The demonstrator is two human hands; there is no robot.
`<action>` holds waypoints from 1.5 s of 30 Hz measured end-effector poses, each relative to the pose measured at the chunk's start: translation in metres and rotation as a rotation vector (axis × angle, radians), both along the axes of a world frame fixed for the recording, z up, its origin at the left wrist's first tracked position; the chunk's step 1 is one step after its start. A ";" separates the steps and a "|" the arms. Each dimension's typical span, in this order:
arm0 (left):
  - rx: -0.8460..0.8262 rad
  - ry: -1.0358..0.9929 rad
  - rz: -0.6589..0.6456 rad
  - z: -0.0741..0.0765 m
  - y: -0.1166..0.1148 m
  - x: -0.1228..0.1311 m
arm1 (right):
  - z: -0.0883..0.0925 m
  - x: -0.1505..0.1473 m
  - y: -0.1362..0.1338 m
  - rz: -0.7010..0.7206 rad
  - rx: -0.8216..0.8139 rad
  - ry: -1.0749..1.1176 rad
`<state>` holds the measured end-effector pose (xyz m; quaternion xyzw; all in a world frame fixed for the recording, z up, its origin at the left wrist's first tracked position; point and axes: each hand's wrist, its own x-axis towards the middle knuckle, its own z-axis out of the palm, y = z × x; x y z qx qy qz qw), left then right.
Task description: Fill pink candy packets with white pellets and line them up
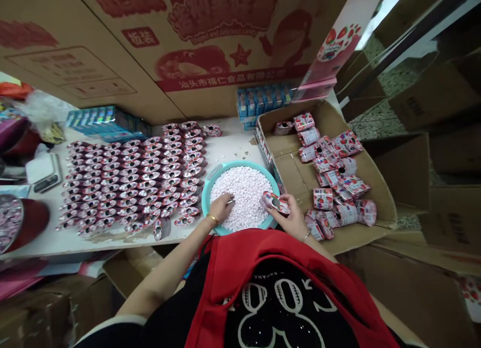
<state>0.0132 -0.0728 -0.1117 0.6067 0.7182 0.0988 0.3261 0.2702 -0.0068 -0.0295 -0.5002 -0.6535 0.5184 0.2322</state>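
A turquoise basin (207,186) full of small white candies (246,188) sits right in front of me. At the basin's left side my left hand (221,208) reaches in with closed fingers at the candies; a small dark, shiny bit shows at the fingertips, too small to name. My right hand (292,219) grips a pink-and-red printed candy container (277,203), tilted over the basin's right rim. To the left stand rows of similar containers (150,175), upright with dark round openings on top. One container (161,229) stands at the front of these rows.
On the right, an open cardboard tray (287,170) holds several wrapped containers (334,162). Blue boxes (263,101) and large cartons (210,52) line the back. A white scale (43,170) and a red tub (33,220) are at the far left.
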 end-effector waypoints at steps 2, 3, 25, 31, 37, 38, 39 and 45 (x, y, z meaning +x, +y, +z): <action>0.012 -0.082 -0.006 0.005 -0.003 -0.010 | -0.012 -0.004 -0.004 0.032 0.035 -0.067; 0.023 -0.120 -0.017 0.009 -0.005 -0.015 | -0.017 -0.005 -0.003 0.061 0.067 -0.096; 0.130 0.466 -0.429 0.185 0.030 0.035 | -0.037 -0.045 0.013 0.289 0.428 -0.136; 0.141 0.544 -0.485 0.184 0.021 0.023 | -0.038 -0.045 0.013 0.312 0.423 -0.130; 0.141 0.428 -0.368 0.187 0.018 0.018 | -0.038 -0.041 0.017 0.334 0.421 -0.144; 0.128 0.449 -0.388 0.188 0.018 0.018 | -0.039 -0.040 0.018 0.344 0.424 -0.143; 0.117 0.475 -0.410 0.188 0.018 0.018 | -0.040 -0.039 0.018 0.352 0.426 -0.142; 0.119 0.527 -0.510 0.187 0.017 0.019 | -0.046 -0.036 0.015 0.359 0.452 -0.069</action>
